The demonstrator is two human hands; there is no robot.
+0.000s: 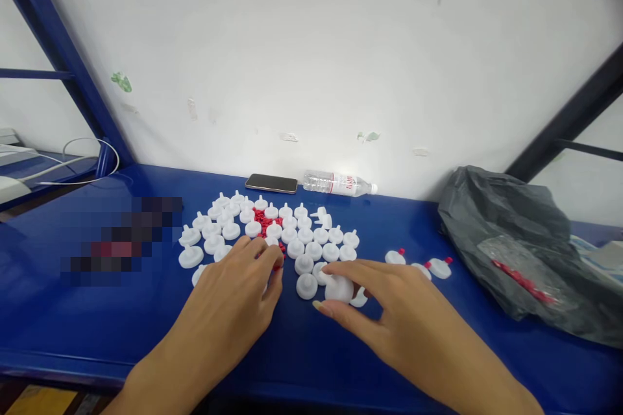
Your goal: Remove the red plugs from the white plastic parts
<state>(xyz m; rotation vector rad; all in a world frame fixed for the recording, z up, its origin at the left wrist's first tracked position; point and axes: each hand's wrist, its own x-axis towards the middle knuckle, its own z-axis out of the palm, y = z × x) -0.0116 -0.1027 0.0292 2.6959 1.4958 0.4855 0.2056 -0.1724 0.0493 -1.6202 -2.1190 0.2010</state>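
My right hand [389,295] grips a white nozzle cap [339,288] between thumb and fingers, just above the blue table. My left hand [238,288] reaches into the middle of the pile with its fingers curled and pressed together. Their tips are hidden, and what they pinch cannot be made out. Around both hands stand many white nozzle caps [314,251], round with a narrow spout on top. Small red pieces [265,220] lie in a heap among them, partly behind my left hand. Right of my right hand lie several white caps with red tips [440,267].
Along the wall lie a phone [271,183] and a clear water bottle [337,183] on its side. A dark plastic bag [491,207] sits at the right, with a clear bag of red pieces [525,282] on it. A blue metal post [82,65] rises at the left.
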